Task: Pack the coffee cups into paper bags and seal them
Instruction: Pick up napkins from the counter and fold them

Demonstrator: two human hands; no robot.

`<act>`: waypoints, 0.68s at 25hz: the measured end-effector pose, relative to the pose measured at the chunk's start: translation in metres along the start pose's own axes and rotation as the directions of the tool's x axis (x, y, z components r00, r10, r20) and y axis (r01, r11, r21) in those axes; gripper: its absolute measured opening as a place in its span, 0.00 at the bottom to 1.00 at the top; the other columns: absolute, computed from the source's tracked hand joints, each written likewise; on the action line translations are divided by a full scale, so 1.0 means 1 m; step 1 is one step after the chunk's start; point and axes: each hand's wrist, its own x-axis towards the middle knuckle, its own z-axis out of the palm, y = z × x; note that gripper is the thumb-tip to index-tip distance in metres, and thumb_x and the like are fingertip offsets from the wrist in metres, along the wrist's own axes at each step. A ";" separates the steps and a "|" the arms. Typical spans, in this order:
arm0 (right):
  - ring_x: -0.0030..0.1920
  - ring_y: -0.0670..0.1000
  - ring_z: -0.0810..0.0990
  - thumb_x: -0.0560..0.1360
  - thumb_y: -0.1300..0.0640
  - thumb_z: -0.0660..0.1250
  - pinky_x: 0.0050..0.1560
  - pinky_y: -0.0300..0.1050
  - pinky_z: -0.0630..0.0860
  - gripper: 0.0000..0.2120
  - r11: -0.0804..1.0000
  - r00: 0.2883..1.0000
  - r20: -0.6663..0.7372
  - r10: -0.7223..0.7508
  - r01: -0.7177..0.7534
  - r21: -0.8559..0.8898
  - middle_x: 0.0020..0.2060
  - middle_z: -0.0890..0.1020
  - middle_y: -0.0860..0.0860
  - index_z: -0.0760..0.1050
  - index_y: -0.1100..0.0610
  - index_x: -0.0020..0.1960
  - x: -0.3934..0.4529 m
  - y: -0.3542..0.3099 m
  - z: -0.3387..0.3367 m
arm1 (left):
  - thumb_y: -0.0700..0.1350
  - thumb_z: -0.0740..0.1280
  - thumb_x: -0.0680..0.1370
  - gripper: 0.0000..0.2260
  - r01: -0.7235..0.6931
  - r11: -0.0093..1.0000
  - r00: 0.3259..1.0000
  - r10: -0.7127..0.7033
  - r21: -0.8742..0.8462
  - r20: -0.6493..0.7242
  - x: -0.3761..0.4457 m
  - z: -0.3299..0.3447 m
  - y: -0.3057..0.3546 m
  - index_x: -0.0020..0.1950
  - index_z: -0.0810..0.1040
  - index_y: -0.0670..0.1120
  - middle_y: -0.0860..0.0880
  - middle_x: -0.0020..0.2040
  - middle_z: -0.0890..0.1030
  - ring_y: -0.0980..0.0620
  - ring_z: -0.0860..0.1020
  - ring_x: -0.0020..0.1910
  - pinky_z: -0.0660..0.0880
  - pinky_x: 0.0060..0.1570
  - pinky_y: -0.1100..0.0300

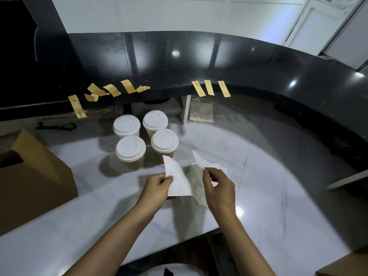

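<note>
The glossy white marble counter [278, 206] carries everything, and the four coffee cups [145, 136] make the handiest landmark on it. Left of the cups stands a stiff brown cardboard box [29, 180] with a cut-out handle slot. Above and behind the cups a polished black ledge [239, 64] curves round; kraft-coloured sticker strips [209, 87] hang off its edge to the cups' right, and a crumpled batch [111, 90] to their left, probably staged there for sealing. The cups are brown paper with domed white plastic lids, clustered two by two, none packed yet. Just in front of them, a thin white paper bag [179, 180] is being pulled open, likely to receive a cup. The left hand [157, 186] pinches one flat, creased panel between thumb and curled fingers; the right hand [217, 186] pinches the opposite, crumpled side, fingertips together on the paper.
</note>
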 end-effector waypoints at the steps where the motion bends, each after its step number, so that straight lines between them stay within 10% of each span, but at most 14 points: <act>1: 0.51 0.39 0.80 0.80 0.52 0.67 0.47 0.31 0.73 0.06 0.998 0.997 0.023 -0.068 0.067 0.012 0.47 0.84 0.36 0.83 0.47 0.51 -0.002 -0.007 0.001 | 0.40 0.62 0.83 0.11 0.011 0.999 1.000 -0.011 -0.033 0.006 -0.001 0.001 0.001 0.46 0.83 0.43 0.43 0.47 0.85 0.46 0.83 0.46 0.83 0.42 0.53; 11: 0.44 0.44 0.76 0.81 0.53 0.66 0.46 0.35 0.71 0.08 0.864 0.829 0.322 -0.457 0.500 -0.062 0.43 0.78 0.44 0.83 0.50 0.54 -0.029 -0.045 0.021 | 0.46 0.62 0.84 0.14 -0.037 0.989 0.997 0.047 -0.144 0.067 -0.016 -0.015 0.010 0.55 0.83 0.39 0.39 0.48 0.86 0.43 0.85 0.50 0.83 0.49 0.48; 14: 0.52 0.42 0.76 0.78 0.49 0.69 0.53 0.38 0.70 0.07 0.861 0.826 0.302 -0.475 0.507 -0.034 0.48 0.79 0.39 0.80 0.46 0.55 -0.031 -0.049 0.020 | 0.41 0.61 0.84 0.11 -0.091 0.989 0.996 0.091 -0.115 -0.003 -0.018 -0.025 0.009 0.54 0.82 0.37 0.39 0.48 0.86 0.47 0.85 0.45 0.83 0.43 0.55; 17: 0.69 0.42 0.68 0.72 0.44 0.72 0.69 0.40 0.63 0.29 0.807 0.742 0.470 -0.478 0.583 -0.098 0.67 0.71 0.38 0.68 0.41 0.72 -0.029 -0.052 0.022 | 0.40 0.62 0.83 0.10 -0.123 0.983 0.992 0.116 -0.138 -0.058 -0.022 -0.042 0.013 0.52 0.84 0.42 0.42 0.48 0.86 0.49 0.84 0.46 0.82 0.41 0.57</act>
